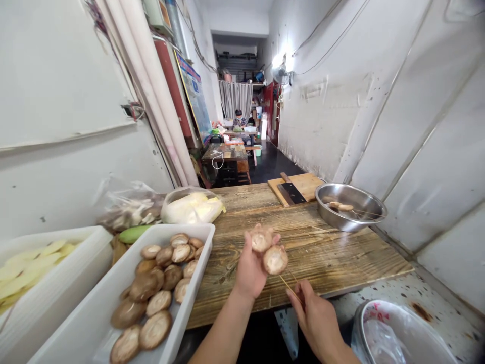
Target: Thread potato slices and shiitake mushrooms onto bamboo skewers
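Above the front of the wooden table, my left hand [250,275] holds two mushroom caps, gills facing up. The upper mushroom cap [261,240] lies against the fingers, and the lower mushroom cap [275,260] sits just below it. Most of the left fingers are hidden behind the caps. My right hand [316,311] pinches thin bamboo skewers [288,286], whose upper ends meet the lower cap. How far they pass into it I cannot see. To the left, a white tray [206,242] holds several loose mushrooms [147,285].
A steel bowl [341,222] with skewered mushrooms [341,206] stands right. A cleaver [291,193] lies on a cutting board [308,184]. Loose skewers [303,222] cross the wooden table [242,202]. At left are a tub of pale slices [38,263] and bagged vegetables [193,207]. A lined bin [397,333] stands lower right.
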`<move>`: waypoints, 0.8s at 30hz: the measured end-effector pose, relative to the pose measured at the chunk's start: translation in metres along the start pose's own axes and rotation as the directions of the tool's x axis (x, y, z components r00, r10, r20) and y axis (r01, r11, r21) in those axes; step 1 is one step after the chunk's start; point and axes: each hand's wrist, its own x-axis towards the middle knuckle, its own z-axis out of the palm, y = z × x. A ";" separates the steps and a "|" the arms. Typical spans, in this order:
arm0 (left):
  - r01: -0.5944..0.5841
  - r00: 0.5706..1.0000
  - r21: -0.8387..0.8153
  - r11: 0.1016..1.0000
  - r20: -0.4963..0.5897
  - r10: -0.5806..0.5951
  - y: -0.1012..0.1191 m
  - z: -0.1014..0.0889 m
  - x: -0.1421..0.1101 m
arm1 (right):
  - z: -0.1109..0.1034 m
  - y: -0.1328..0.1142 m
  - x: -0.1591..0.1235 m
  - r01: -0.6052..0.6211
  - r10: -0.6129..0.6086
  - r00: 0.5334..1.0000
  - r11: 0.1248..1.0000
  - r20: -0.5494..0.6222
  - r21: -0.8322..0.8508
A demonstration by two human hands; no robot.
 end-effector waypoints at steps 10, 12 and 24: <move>0.094 0.992 -0.011 0.995 -0.084 -0.095 -0.009 -0.013 0.009 | 0.001 -0.012 -0.007 -0.566 0.053 0.780 0.485 0.624 0.667; 0.135 0.988 0.013 0.991 -0.073 -0.134 -0.016 -0.013 0.007 | 0.005 -0.011 -0.006 -0.573 0.078 0.795 0.423 0.602 0.702; 0.194 0.975 0.091 0.977 0.092 -0.203 -0.027 -0.005 -0.008 | 0.016 -0.005 -0.006 -0.548 0.071 0.814 0.426 0.577 0.720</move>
